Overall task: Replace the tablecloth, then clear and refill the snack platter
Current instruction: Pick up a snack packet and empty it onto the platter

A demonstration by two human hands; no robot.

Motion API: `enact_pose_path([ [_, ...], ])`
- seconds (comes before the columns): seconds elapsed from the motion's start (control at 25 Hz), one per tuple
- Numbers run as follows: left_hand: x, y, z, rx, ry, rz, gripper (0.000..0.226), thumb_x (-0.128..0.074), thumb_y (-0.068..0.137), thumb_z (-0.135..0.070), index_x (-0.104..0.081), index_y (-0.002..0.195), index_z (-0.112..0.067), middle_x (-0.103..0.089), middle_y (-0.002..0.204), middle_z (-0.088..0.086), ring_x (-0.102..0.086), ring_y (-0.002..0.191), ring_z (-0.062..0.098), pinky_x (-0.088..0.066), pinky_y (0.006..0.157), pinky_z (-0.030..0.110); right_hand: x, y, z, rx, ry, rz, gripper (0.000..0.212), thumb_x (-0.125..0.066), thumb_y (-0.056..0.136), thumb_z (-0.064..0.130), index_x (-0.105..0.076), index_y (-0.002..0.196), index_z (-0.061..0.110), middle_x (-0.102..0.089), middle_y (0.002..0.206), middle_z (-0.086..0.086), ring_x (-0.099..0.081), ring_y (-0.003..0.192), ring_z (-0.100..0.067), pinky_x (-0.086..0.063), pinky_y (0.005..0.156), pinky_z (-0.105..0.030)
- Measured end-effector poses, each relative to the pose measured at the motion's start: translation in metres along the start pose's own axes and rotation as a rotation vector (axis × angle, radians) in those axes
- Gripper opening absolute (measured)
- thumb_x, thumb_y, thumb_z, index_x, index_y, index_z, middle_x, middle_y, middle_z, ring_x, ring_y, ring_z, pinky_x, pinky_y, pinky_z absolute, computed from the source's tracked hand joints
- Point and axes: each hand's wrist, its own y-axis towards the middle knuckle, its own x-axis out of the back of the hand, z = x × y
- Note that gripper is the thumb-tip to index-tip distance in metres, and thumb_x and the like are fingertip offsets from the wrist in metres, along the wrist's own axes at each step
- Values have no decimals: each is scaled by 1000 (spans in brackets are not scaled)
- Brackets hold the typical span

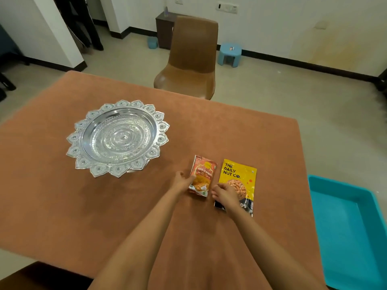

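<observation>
An ornate silver snack platter (118, 138) with a petal rim stands empty on the orange-brown tablecloth (62, 206), left of centre. An orange snack packet (204, 172) lies to its right, and a yellow almond pouch (238, 174) lies beside that. My left hand (184, 182) touches the orange packet's lower left edge, thumb on the packet. My right hand (225, 194) rests on the lower part of the yellow pouch, fingers curled over it; whether it grips the pouch is unclear.
A turquoise plastic tray (345, 227) sits empty off the table's right side. A brown chair (190, 59) stands at the far edge. A blue stool (229, 54) and a dark cabinet (164, 30) stand by the back wall.
</observation>
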Motion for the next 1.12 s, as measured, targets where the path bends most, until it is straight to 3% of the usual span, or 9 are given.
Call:
enact_pose_path([
  [0.16,-4,12,1,-66,45,48,63,-72,82,-17,-42,136,-7,-58,127,15,-59,111,28,-48,96,41,-13,10,5,-49,94,12,10,-50,93,14,-59,94,8,-59,72,-3,-53,60,-11,-43,53,-23],
  [0.28,-3,13,0,-155,50,79,60,-66,73,-15,-50,131,-11,-61,126,15,-62,105,29,-51,92,44,-19,6,21,-115,210,22,15,-49,95,15,-57,83,10,-52,71,-3,-47,61,-11,-36,54,-23],
  [0.36,4,-4,-13,-224,-20,133,53,-59,79,-3,-49,131,-9,-60,126,14,-61,100,27,-52,84,41,-20,-6,40,-164,351,8,13,-53,94,18,-58,83,12,-52,71,-3,-47,62,-13,-35,55,-23],
  [0.48,29,-34,-44,-358,-143,188,48,-53,88,8,-48,131,-13,-61,120,7,-61,100,22,-53,84,41,-27,-25,77,-68,505,61,18,-53,95,18,-61,102,5,-67,94,-16,-64,82,-27,-53,74,-39],
  [0.56,61,-48,-67,-462,-180,141,45,-54,88,3,-51,124,-23,-65,114,4,-64,99,20,-53,86,39,-46,-37,106,93,508,112,26,-53,96,19,-57,116,3,-65,111,-21,-64,93,-31,-54,77,-42],
  [0.68,134,-58,-88,-526,-188,-40,45,-51,88,-1,-53,116,-36,-70,102,10,-68,91,23,-57,77,38,-93,-57,149,305,412,230,24,-57,94,15,-56,116,8,-64,110,-15,-64,93,-25,-53,82,-42],
  [0.88,249,-35,-68,-408,-148,-330,43,-45,90,0,-48,123,-27,-67,103,8,-67,90,23,-55,79,39,-162,-75,167,547,44,329,35,-57,93,12,-51,128,10,-56,126,-5,-55,109,-12,-47,97,-34],
  [1.0,279,-9,-46,-285,88,-412,42,-49,89,-6,-45,128,-21,-63,117,11,-64,101,28,-53,88,47,-188,-79,166,733,-353,380,44,-48,97,15,-41,141,13,-43,146,-2,-40,132,-15,-35,108,-33],
  [1.12,276,-1,-40,-421,503,-566,55,-51,90,-3,-33,141,-10,-39,144,17,-42,129,34,-38,103,44,-207,-82,167,860,-598,497,48,-43,99,14,-32,146,9,-30,153,-10,-25,141,-22,-21,111,-30],
])
